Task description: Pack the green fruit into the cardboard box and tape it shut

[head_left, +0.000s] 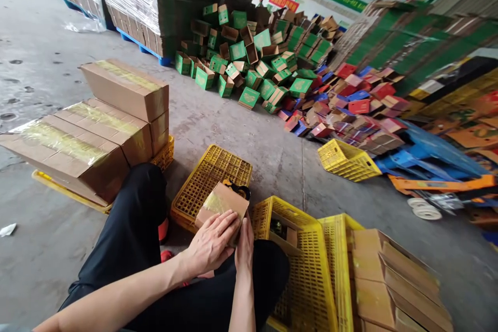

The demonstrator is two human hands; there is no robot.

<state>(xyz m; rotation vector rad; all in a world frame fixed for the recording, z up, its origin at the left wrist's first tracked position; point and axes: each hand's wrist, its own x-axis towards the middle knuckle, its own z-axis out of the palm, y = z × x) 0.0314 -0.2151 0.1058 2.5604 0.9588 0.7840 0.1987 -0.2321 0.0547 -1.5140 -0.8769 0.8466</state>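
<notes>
A small brown cardboard box [222, 202] with clear tape across its top rests over my lap. My left hand [212, 244] lies flat on its near face, fingers together and pressed against the cardboard. My right hand [244, 246] presses the box's right side with straight fingers. A black object [237, 188], partly hidden, shows just behind the box. My legs in black trousers [128, 233] fill the lower middle of the view.
Taped brown cartons [97, 124] are stacked on a yellow crate at left. A flat yellow crate [212, 176] lies ahead, more yellow crates [307, 270] and flat cardboard [392, 280] at right. Piles of green [252, 62] and red-blue [350, 109] small boxes lie beyond.
</notes>
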